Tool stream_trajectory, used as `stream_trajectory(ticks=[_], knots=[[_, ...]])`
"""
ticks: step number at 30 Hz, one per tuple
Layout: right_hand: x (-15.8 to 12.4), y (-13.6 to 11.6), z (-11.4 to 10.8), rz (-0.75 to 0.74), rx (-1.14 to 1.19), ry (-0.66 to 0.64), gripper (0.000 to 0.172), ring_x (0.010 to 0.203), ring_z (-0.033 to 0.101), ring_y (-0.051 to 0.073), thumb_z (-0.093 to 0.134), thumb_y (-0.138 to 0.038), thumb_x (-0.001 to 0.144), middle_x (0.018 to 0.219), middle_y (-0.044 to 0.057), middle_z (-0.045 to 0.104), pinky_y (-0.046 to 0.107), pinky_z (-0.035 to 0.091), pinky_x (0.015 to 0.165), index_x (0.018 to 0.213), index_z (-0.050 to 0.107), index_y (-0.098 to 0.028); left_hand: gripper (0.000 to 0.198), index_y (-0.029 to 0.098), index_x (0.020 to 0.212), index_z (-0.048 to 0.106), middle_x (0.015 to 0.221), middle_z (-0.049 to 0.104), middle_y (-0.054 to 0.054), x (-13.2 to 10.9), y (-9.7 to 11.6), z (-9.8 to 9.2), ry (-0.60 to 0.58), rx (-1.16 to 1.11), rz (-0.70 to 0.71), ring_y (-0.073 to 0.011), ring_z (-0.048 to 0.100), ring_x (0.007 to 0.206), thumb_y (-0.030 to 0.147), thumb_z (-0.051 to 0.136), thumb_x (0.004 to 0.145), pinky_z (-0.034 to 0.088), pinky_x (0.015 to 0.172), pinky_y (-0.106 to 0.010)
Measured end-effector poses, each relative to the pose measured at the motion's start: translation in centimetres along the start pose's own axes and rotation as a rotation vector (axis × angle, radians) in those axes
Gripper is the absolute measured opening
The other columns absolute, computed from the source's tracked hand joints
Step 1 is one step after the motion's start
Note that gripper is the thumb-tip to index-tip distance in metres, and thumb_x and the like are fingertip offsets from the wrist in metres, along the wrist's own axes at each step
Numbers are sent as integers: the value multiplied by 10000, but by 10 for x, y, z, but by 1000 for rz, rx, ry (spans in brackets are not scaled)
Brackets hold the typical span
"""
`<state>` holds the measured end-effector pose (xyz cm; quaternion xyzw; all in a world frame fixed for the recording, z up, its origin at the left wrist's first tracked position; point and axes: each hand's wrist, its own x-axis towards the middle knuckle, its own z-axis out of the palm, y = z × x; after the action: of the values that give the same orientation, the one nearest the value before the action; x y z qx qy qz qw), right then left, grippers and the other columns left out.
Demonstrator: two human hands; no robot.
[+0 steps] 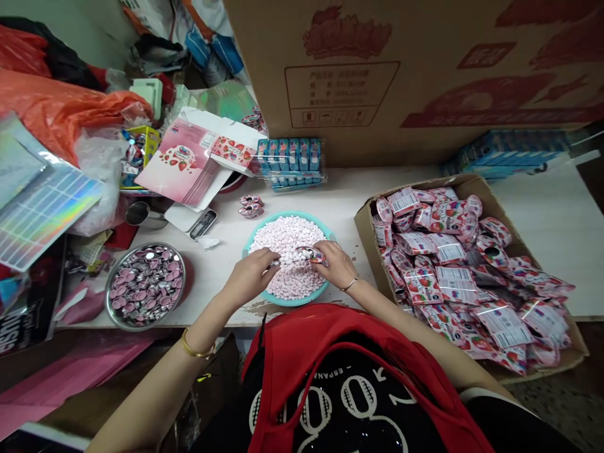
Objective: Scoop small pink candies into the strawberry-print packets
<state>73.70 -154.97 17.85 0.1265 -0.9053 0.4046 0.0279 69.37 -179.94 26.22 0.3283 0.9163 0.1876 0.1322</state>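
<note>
A turquoise basin full of small pale pink and white candies stands in front of me. My right hand is over its right side, closed on a small strawberry-printed container. The container is tipped low at the candies, with white pieces at its mouth. At the basin's left side my left hand has thumb and fingers drawn together. Something small may be between those fingertips, but I cannot make it out. To the left, a steel bowl holds many pink and silver caps.
On the right, a cardboard box is heaped with strawberry-printed packs. Two small printed containers sit behind the basin. Farther back are blue packs, pink printed cards, a metal cup and a large carton.
</note>
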Motion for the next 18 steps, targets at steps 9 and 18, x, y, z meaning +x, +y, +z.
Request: stream_trajectory(ticks=[9,18], knots=[[1,-6,19,-3,133,25,348,1087,531,279,615,-152,792,1113,129,608,443,449,969,1133,554,-176,220,168,829,605,815,588,-105,25,52,-36,-209,494,54,-269,571,784,28,437,850,442,625,-373],[8,-14,25,66,390,68,277,1043,587,250,626,-277,834,1097,111,626,414,478,927,1092,574,-190,398,219,1212,549,1147,564,-95,23,20,-50,-93,137,49,-265,597,963,377,622,854,501,794,-378]])
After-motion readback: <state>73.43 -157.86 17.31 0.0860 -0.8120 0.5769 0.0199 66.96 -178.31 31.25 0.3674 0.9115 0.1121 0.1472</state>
